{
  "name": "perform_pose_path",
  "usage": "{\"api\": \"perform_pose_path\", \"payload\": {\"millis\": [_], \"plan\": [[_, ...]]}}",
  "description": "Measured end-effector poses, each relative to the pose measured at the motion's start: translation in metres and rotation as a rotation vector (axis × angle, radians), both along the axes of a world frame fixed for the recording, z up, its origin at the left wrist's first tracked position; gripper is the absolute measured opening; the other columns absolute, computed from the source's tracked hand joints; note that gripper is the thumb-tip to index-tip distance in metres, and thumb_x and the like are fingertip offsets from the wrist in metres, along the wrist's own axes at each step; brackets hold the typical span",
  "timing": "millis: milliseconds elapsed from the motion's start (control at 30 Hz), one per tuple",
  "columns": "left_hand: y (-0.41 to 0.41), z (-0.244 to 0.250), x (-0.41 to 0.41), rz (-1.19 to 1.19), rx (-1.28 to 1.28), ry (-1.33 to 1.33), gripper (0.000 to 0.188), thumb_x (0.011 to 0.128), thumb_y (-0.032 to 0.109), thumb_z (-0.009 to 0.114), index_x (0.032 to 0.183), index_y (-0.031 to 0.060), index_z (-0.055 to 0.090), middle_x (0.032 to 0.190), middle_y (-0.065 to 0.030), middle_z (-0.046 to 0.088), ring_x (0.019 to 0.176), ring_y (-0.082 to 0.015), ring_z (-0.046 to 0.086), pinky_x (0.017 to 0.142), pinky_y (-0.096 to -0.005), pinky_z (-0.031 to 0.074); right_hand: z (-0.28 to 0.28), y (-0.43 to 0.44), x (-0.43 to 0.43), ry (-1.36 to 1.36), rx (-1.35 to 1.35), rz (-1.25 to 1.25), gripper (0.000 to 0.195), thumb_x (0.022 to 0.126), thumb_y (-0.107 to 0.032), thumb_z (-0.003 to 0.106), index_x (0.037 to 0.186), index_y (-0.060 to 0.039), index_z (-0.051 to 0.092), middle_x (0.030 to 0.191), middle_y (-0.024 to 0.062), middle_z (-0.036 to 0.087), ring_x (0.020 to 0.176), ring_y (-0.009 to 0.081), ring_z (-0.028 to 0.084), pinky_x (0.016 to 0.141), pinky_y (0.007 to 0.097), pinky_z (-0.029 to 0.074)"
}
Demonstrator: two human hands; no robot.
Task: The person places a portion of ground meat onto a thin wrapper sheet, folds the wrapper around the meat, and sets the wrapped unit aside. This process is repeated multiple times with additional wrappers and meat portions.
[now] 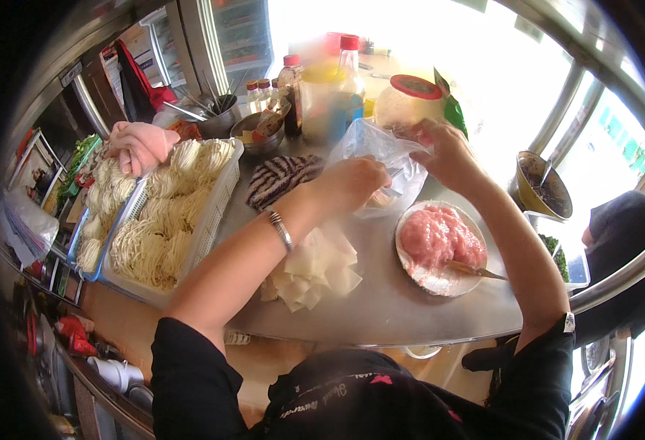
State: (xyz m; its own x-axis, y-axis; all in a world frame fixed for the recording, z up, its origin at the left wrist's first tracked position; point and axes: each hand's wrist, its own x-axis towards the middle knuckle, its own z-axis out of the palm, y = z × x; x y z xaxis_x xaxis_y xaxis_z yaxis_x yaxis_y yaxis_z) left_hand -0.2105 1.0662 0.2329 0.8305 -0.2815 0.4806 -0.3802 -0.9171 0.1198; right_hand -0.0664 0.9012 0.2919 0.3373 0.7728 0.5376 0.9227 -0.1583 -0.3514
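Observation:
My left hand (pixel 358 181) is at the near left side of a clear plastic bag (pixel 358 140), its fingers bent over the bag's mouth. At the bag's upper right side, my right hand (pixel 438 148) grips the plastic between thumb and fingers. Something pale shows low in the bag, partly hidden by the plastic. Nearer to me, a loose pile of dough wrappers (pixel 314 269) lies on the steel table beneath my left forearm. To the right, pink minced meat (pixel 438 236) is heaped on a round white plate (pixel 419 278), with a flat wooden-looking stick (pixel 474 269) resting in it.
White baskets of noodle bundles (pixel 157 236) and a pink cloth (pixel 141 146) stand left. A striped knitted item (pixel 281 179) lies beside the bag. Behind are bottles (pixel 291 91) and a red-lidded jar (pixel 410 104). At right are a bowl (pixel 540 187), chopped greens (pixel 555 256) and a person in dark clothing (pixel 622 247).

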Motion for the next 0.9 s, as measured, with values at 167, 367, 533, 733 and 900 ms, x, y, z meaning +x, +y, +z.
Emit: {"api": "perform_pose_path", "payload": {"millis": [167, 367, 533, 733, 900], "plan": [[0.006, -0.019, 0.024, 0.123, -0.014, 0.223, 0.014, 0.086, 0.014, 0.067, 0.090, 0.0016, 0.070, 0.086, -0.0181, 0.070, 0.086, -0.0377, 0.068, 0.082, -0.0446, 0.055, 0.016, 0.015, -0.040, 0.169, 0.161, 0.342, 0.018, 0.086, 0.003, 0.063, 0.103, -0.0006, 0.066, 0.100, 0.0191, 0.069, 0.092, 0.0404, 0.068, 0.084, 0.0439, 0.055], [0.012, 0.056, -0.026, 0.372, 0.011, 0.390, 0.011, 0.075, 0.002, 0.070, 0.086, -0.0001, 0.074, 0.078, -0.0192, 0.071, 0.075, -0.0292, 0.072, 0.069, -0.0385, 0.055, -0.021, 0.030, -0.005, 0.162, -0.151, 0.158, 0.017, 0.088, 0.001, 0.060, 0.101, -0.0018, 0.071, 0.091, 0.0170, 0.073, 0.089, 0.0322, 0.071, 0.079, 0.0411, 0.057], [0.003, 0.073, -0.031, 0.368, 0.062, 0.303, 0.030, 0.077, -0.001, 0.074, 0.106, 0.0019, 0.074, 0.098, -0.0151, 0.073, 0.093, -0.0300, 0.069, 0.086, -0.0384, 0.053, -0.055, 0.062, 0.005, -0.098, -0.641, -0.007, 0.023, 0.079, -0.004, 0.066, 0.100, -0.0059, 0.075, 0.098, 0.0176, 0.074, 0.092, 0.0327, 0.073, 0.081, 0.0393, 0.058], [0.013, 0.018, -0.032, 0.483, 0.279, 0.327, 0.013, 0.084, 0.011, 0.072, 0.095, 0.0088, 0.077, 0.091, -0.0103, 0.074, 0.098, -0.0313, 0.067, 0.092, -0.0420, 0.044, -0.035, 0.056, -0.027, -0.039, -0.987, 0.142, 0.020, 0.077, -0.011, 0.074, 0.096, -0.0039, 0.075, 0.086, 0.0169, 0.074, 0.084, 0.0306, 0.074, 0.071, 0.0399, 0.059], [0.012, 0.016, -0.051, 0.517, 0.331, 0.384, 0.018, 0.074, 0.013, 0.080, 0.091, 0.0088, 0.077, 0.087, -0.0127, 0.073, 0.094, -0.0298, 0.068, 0.093, -0.0405, 0.043, -0.070, 0.066, -0.009, 0.032, -0.387, 0.055, 0.030, 0.079, -0.025, 0.081, 0.096, -0.0017, 0.072, 0.101, 0.0190, 0.070, 0.100, 0.0346, 0.068, 0.087, 0.0436, 0.055]]}}
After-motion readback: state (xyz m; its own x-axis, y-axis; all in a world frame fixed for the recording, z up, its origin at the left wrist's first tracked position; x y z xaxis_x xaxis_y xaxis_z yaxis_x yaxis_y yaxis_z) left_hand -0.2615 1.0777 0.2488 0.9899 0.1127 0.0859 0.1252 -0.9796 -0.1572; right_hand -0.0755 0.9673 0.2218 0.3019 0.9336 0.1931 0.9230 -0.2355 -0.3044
